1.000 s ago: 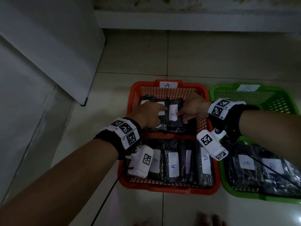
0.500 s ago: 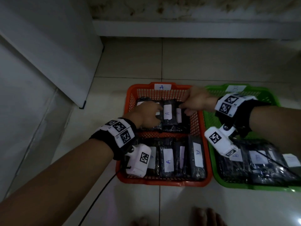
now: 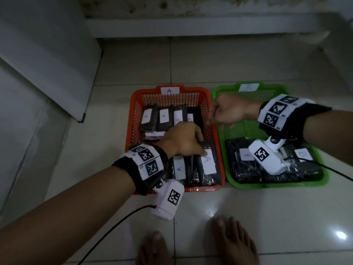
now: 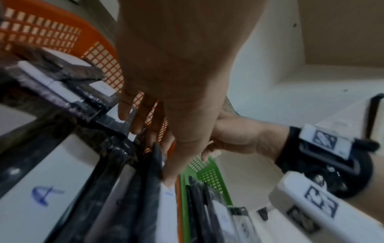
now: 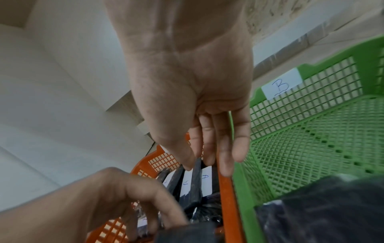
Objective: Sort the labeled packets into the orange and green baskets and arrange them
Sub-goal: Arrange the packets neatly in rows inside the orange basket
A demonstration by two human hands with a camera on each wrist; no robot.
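Left hand (image 3: 184, 138) fingers on packet (image 3: 208, 163); right hand (image 3: 228, 111) relaxed, holding nothing.

Glossy floor tiles (image 3: 219, 69), plastic mesh orange basket (image 3: 133, 119), shiny-wrapped packets (image 3: 208, 169).

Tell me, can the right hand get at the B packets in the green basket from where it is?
Probably yes: the right hand is empty above the green basket, and the B packets lie uncovered.
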